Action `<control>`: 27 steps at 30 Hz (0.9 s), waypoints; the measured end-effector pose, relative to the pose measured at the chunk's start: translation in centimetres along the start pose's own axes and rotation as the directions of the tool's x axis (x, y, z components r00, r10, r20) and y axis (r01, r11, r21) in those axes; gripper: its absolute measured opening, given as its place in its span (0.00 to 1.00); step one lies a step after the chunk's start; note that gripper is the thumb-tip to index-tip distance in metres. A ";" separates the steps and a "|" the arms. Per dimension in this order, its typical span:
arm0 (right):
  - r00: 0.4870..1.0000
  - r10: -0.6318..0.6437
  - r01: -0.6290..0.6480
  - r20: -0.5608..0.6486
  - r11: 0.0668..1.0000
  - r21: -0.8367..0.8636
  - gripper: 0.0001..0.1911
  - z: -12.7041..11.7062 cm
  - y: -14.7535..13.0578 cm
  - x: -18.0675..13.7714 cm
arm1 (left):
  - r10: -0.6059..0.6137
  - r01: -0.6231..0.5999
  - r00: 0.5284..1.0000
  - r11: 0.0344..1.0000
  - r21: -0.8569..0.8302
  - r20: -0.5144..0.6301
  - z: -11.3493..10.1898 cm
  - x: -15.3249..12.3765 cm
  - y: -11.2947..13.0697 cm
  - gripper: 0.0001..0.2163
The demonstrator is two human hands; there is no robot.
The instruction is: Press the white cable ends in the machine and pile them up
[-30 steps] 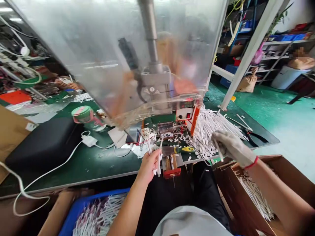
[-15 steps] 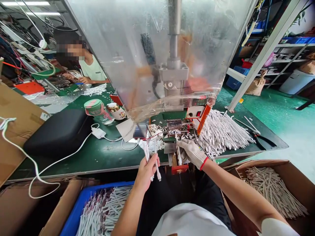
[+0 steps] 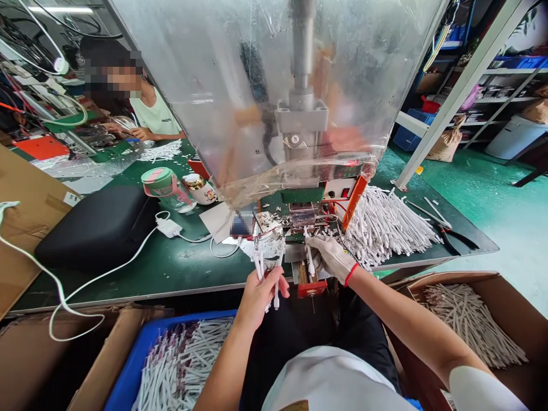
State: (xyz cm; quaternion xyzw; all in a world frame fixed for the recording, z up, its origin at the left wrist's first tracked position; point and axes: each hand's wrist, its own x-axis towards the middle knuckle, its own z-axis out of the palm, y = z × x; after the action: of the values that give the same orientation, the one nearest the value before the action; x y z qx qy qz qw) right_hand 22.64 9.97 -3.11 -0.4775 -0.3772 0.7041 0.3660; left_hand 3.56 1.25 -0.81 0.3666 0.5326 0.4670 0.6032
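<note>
My bare left hand (image 3: 259, 297) is closed around several short white cables (image 3: 258, 264), with one cable (image 3: 277, 294) standing a little apart between the fingers. My right hand (image 3: 331, 260), in a white knitted glove with a red cuff, pinches another white cable (image 3: 311, 266). That cable's far end reaches the small metal fixture (image 3: 302, 217) under the press (image 3: 300, 123). Below it lies a wooden rest with a red front block (image 3: 311, 289). White scraps surround the fixture.
A heap of white cables (image 3: 385, 225) lies right of the press, beside pliers (image 3: 451, 240). More cables fill a blue bin (image 3: 122, 371) and a cardboard box (image 3: 496, 297). A black case (image 3: 94, 228) and a jar (image 3: 165, 188) stand left. A co-worker (image 3: 156, 114) sits beyond.
My left hand has shifted slightly right, and the separate cable in it now stands more upright. My right hand stays at the fixture with its cable. The camera view has shifted slightly.
</note>
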 end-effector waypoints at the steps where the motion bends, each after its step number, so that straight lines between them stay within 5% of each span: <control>1: 1.000 0.005 -0.005 0.003 1.000 -0.007 0.17 0.0 0.0 0.0 | 0.000 -0.001 1.000 1.000 0.010 0.019 -0.1 0.0 0.0 0.18; 4: 1.000 0.022 -0.023 -0.012 0.996 -0.084 0.16 -0.2 -0.9 -0.2 | 0.003 -0.013 0.996 0.994 0.108 0.086 -0.7 0.3 0.1 0.20; 8: 0.998 -0.048 0.059 0.036 0.902 -0.428 0.17 -1.5 -4.3 -1.9 | -0.027 -0.047 0.978 0.938 0.343 0.208 -1.8 0.8 1.1 0.22; 14: 0.870 -0.056 0.431 0.490 0.571 -0.699 0.14 -2.1 -8.7 -5.9 | -0.105 -0.122 0.922 0.833 0.539 0.372 -0.8 1.1 4.2 0.19; 18: 0.860 0.048 0.349 0.509 0.672 -0.653 0.13 -1.8 -8.1 -7.9 | -0.184 -0.150 0.862 0.797 0.585 0.472 0.2 1.2 5.2 0.18; 21: 0.907 0.047 0.210 0.419 0.812 -0.545 0.13 -4.5 -7.7 -8.6 | -0.188 -0.122 0.859 0.829 0.547 0.476 -1.3 1.5 4.9 0.16; 23: 0.967 -0.037 0.163 0.250 0.846 -0.507 0.14 -8.3 -7.9 -8.7 | -0.134 -0.044 0.923 0.895 0.445 0.361 -3.0 2.1 4.3 0.18; 25: 0.990 -0.140 0.110 -0.009 0.814 -0.570 0.16 -13.3 -8.4 -8.5 | -0.087 0.014 0.973 0.948 0.317 0.215 -4.2 2.8 3.7 0.19; 27: 0.916 -0.239 -0.087 -0.323 0.667 -0.740 0.20 -18.3 -9.0 -8.0 | -0.092 0.056 0.990 0.954 0.295 0.109 -4.4 3.4 2.8 0.20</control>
State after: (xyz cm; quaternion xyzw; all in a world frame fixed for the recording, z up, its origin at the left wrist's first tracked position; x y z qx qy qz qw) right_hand 43.62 10.31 3.27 -0.6990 -0.5684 0.3625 0.2383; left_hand -1.30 5.04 0.13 0.4587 0.5710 0.3374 0.5913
